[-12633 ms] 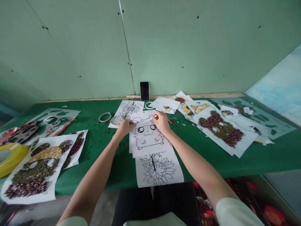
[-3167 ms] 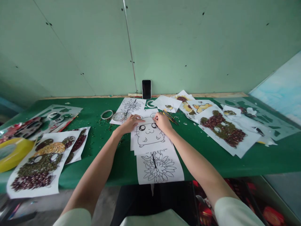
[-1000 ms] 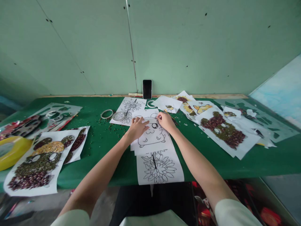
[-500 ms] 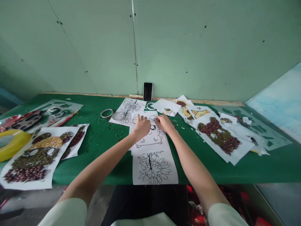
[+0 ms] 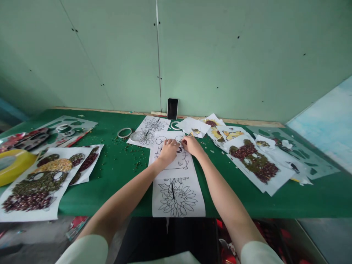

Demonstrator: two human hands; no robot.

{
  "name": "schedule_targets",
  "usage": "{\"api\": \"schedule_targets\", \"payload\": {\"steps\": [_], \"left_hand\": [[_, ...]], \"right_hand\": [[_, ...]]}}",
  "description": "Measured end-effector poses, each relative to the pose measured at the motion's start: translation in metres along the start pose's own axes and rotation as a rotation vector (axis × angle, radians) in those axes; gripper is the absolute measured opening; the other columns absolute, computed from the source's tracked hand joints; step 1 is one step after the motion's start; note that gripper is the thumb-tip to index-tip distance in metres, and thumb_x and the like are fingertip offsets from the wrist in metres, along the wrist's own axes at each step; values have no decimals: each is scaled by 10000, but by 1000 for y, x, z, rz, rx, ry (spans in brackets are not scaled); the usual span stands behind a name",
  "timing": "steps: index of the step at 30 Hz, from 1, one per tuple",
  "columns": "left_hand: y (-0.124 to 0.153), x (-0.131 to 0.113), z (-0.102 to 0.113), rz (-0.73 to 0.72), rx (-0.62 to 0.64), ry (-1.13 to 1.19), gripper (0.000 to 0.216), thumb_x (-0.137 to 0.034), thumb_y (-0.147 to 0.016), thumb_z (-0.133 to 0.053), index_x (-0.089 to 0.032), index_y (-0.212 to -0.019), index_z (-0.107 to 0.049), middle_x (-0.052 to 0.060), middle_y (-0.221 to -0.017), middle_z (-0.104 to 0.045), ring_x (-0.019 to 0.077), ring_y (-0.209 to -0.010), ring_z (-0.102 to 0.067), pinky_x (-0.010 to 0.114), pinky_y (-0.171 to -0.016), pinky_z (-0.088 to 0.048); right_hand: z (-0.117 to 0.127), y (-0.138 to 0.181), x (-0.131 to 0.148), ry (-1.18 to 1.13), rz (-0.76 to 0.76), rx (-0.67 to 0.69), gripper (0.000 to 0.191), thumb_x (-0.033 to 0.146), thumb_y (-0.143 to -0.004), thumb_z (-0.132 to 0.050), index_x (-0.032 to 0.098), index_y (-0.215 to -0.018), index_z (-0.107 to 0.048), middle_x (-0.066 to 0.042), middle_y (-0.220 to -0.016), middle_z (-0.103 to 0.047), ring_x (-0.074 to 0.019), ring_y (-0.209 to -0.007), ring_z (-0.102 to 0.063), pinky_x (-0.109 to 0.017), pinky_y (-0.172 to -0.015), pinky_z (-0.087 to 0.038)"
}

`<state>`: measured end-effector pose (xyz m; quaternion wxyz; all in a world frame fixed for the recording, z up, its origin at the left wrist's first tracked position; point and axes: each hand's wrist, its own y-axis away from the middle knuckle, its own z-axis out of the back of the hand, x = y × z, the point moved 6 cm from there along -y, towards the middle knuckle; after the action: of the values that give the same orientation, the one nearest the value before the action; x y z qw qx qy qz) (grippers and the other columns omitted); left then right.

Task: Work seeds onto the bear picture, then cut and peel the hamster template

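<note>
A white sheet with a line drawing of a hamster [image 5: 173, 163] lies on the green table [image 5: 121, 176] in front of me. My left hand [image 5: 169, 151] lies palm down over the hamster's face, fingers stretched flat. My right hand [image 5: 191, 144] rests at the drawing's upper right edge with its fingers curled in a pinch; what they hold is too small to make out. Below the hamster sheet a flower drawing [image 5: 178, 196] reaches the table's near edge.
A black phone [image 5: 172, 108] leans on the green wall. Tape rings [image 5: 124, 132] and a second flower sheet [image 5: 150, 129] lie at the back. Bean-covered pictures sit left [image 5: 35, 185] and right [image 5: 254, 161]. A yellow tape roll [image 5: 9, 169] is far left. Loose beans scatter the cloth.
My left hand has slid right across the hamster sheet onto its face, closer to my right hand. The right hand stays at the upper right edge. The view has shifted slightly.
</note>
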<state>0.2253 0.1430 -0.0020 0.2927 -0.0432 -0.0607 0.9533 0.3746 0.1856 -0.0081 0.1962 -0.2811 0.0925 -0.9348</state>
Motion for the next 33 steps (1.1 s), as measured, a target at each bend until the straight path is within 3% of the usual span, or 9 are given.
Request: {"api": "schedule_targets", "payload": {"steps": [7,14,27,33], "left_hand": [[-1,3,-1,-16,3,-11,588,-14,-889,-605,-215,-1431,-715,151,-1423,-646,357,-1315,-555,495,-1123,-426],[-1,2,-4,-17,0,-22,610,-10,-875,-596,-208,-1441,-709,161,-1421,-645,366,-1304,-555,512,-1117,-436],[0,0,-6,-14,-21,-42,656,-20,-864,-629,-243,-1479,-684,156,-1439,-616,374,-1340,-518,525,-1152,-398],[-1,1,-8,-14,-19,-42,669,-27,-869,-613,-259,-1493,-682,152,-1443,-613,366,-1329,-523,523,-1152,-394]], "right_hand": [[5,1,-5,-50,-32,6,150,81,-962,-673,177,-974,-788,-102,-1040,-765,-203,-870,-692,-289,-849,-539],[9,0,-22,-161,-110,28,297,-2,-920,-679,184,-1111,-811,-81,-991,-833,-199,-847,-746,-276,-840,-559],[16,2,-24,-99,-173,48,289,40,-942,-669,194,-1145,-807,-77,-965,-813,-194,-806,-723,-271,-779,-537],[13,2,-18,-71,-116,29,243,36,-939,-688,179,-1095,-808,-73,-960,-794,-190,-842,-716,-263,-806,-522]]}}
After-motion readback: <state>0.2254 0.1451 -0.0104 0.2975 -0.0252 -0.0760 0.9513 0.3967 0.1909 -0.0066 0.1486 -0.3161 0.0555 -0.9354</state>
